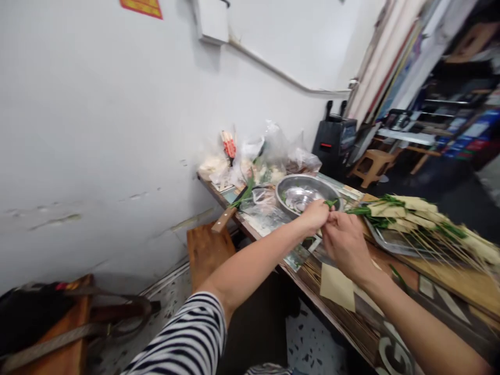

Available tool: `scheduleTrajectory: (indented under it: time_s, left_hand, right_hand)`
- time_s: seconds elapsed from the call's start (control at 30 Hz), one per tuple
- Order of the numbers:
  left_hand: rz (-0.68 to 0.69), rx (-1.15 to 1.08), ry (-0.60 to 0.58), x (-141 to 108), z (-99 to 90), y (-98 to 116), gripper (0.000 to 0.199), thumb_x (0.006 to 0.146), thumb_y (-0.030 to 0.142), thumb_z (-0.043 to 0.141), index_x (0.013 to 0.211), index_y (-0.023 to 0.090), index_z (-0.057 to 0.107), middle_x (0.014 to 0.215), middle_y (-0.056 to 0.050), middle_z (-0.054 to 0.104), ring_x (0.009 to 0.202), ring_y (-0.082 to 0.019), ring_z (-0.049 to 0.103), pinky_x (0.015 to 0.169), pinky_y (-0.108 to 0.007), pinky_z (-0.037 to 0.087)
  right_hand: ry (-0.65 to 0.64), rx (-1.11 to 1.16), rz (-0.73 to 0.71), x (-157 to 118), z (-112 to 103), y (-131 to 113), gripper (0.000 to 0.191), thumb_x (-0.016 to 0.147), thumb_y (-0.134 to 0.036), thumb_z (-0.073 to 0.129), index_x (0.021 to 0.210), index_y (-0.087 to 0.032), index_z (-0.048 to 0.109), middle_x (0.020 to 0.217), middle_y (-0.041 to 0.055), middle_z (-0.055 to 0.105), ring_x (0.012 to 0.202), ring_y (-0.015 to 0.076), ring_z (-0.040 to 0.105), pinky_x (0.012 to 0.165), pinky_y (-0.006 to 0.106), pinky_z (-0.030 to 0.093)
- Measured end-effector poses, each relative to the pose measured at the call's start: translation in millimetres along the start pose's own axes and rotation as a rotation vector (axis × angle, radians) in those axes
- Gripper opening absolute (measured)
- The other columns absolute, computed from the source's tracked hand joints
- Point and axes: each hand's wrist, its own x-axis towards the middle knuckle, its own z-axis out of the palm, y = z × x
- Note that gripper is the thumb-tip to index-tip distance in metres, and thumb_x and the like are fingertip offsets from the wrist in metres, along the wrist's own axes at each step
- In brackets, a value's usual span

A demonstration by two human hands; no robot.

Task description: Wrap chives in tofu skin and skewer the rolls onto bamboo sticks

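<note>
My left hand (315,214) is closed on a small bunch of green leaves (331,202), which stick up past its fingers at the rim of a steel bowl (282,202). Fingertips touching it, my right hand (346,242) is closed too; what lies between its fingers is hidden. Below the right hand, a pale yellow square sheet (337,287) lies on the table. To the right, a metal tray (385,240) bears several skewers (425,245) with pale folded sheets and greens.
A wooden-handled knife (224,220) juts over the table's left edge, green stalks (247,194) beside it. Clear plastic bags (275,148) crowd the back by the wall. Beyond stand a black speaker-like box (332,146) and a tan stool (373,165). A wooden bench (209,255) is below left.
</note>
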Motion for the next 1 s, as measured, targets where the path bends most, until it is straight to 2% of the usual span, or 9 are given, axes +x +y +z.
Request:
scheduleTrajectory:
  time_s: [0.1, 0.17, 0.23, 0.3, 0.4, 0.57, 0.73, 0.83, 1.0]
  left_hand:
    - [-0.018, 0.298, -0.201, -22, -4.1, -9, 0.017, 0.085, 0.008, 0.043, 0.071, 0.015, 0.049, 0.05, 0.008, 0.036, 0.039, -0.005, 0.025, 0.042, -0.015, 0.02]
    - [-0.039, 0.438, -0.321, -38, -6.0, -14, 0.016, 0.087, 0.012, 0.04, 0.072, 0.016, 0.046, 0.049, 0.009, 0.032, 0.038, -0.004, 0.022, 0.041, -0.015, 0.017]
    - [-0.085, 0.554, -0.436, -52, -5.6, -20, 0.018, 0.087, 0.015, 0.04, 0.07, 0.016, 0.045, 0.048, 0.009, 0.032, 0.038, -0.004, 0.024, 0.04, -0.016, 0.019]
    - [-0.163, 0.682, -0.536, -67, -4.4, -31, 0.021, 0.086, 0.019, 0.041, 0.065, 0.016, 0.043, 0.049, 0.007, 0.036, 0.04, -0.004, 0.027, 0.041, -0.016, 0.022]
    - [-0.305, 0.837, -0.626, -89, -4.4, -49, 0.025, 0.083, 0.025, 0.045, 0.06, 0.017, 0.041, 0.049, 0.007, 0.037, 0.041, -0.005, 0.03, 0.043, -0.017, 0.028]
    - [-0.552, 0.894, -0.729, -120, -6.9, -70, 0.031, 0.079, 0.033, 0.051, 0.055, 0.017, 0.039, 0.048, 0.008, 0.036, 0.043, -0.005, 0.033, 0.048, -0.019, 0.032]
    - [-0.808, 0.686, -0.817, -139, -6.7, -72, 0.04, 0.07, 0.043, 0.066, 0.057, 0.017, 0.039, 0.049, 0.009, 0.029, 0.044, -0.003, 0.026, 0.048, -0.02, 0.02]
    - [-0.928, 0.499, -0.807, -146, -8.7, -70, 0.042, 0.062, 0.041, 0.077, 0.064, 0.017, 0.043, 0.051, 0.01, 0.028, 0.046, -0.003, 0.021, 0.05, -0.021, 0.016]
    - [-0.913, 0.345, -0.822, -151, -22.0, -67, 0.046, 0.065, 0.049, 0.079, 0.077, 0.014, 0.051, 0.062, 0.006, 0.039, 0.051, -0.004, 0.028, 0.053, -0.022, 0.021]
  right_hand:
    - [-0.083, 0.321, 0.327, -19, -21, 4, 0.028, 0.085, -0.034, 0.056, 0.104, -0.017, 0.068, 0.081, 0.0063, 0.061, 0.073, 0.017, 0.056, 0.067, 0.031, 0.046]
    - [-0.185, 0.564, 0.552, -34, -28, 7, 0.052, 0.078, -0.041, 0.064, 0.124, -0.017, 0.058, 0.077, 0.0023, 0.063, 0.061, 0.0138, 0.055, 0.058, 0.028, 0.047]
    - [-0.27, 0.819, 0.659, -53, -30, 5, 0.067, 0.074, -0.041, 0.068, 0.134, -0.018, 0.05, 0.079, 0.0007, 0.064, 0.056, 0.0117, 0.054, 0.052, 0.026, 0.046]
    - [-0.265, 0.976, 0.707, -73, -31, -6, 0.065, 0.074, -0.04, 0.068, 0.133, -0.017, 0.052, 0.08, 0.0012, 0.065, 0.054, 0.0105, 0.053, 0.049, 0.025, 0.046]
    - [-0.203, 0.94, 0.694, -105, -38, -30, 0.049, 0.076, -0.038, 0.069, 0.12, -0.018, 0.064, 0.082, 0.003, 0.068, 0.059, 0.0123, 0.057, 0.054, 0.026, 0.049]
    - [-0.056, 0.666, 0.497, -149, -66, -67, 0.038, 0.081, -0.03, 0.067, 0.118, -0.023, 0.066, 0.083, 0.0052, 0.069, 0.069, 0.0156, 0.062, 0.063, 0.028, 0.053]
    - [0.08, 0.685, 0.338, -164, -84, -87, 0.039, 0.085, -0.016, 0.059, 0.123, -0.028, 0.062, 0.089, 0.0059, 0.066, 0.077, 0.015, 0.064, 0.065, 0.026, 0.055]
    - [0.079, 0.726, 0.375, -164, -89, -94, 0.038, 0.084, -0.013, 0.059, 0.118, -0.03, 0.064, 0.085, 0.0043, 0.066, 0.072, 0.0134, 0.064, 0.061, 0.023, 0.054]
    - [0.007, 0.727, 0.424, -164, -96, -98, 0.034, 0.084, -0.01, 0.057, 0.111, -0.028, 0.066, 0.086, 0.0038, 0.065, 0.071, 0.0116, 0.063, 0.059, 0.021, 0.052]
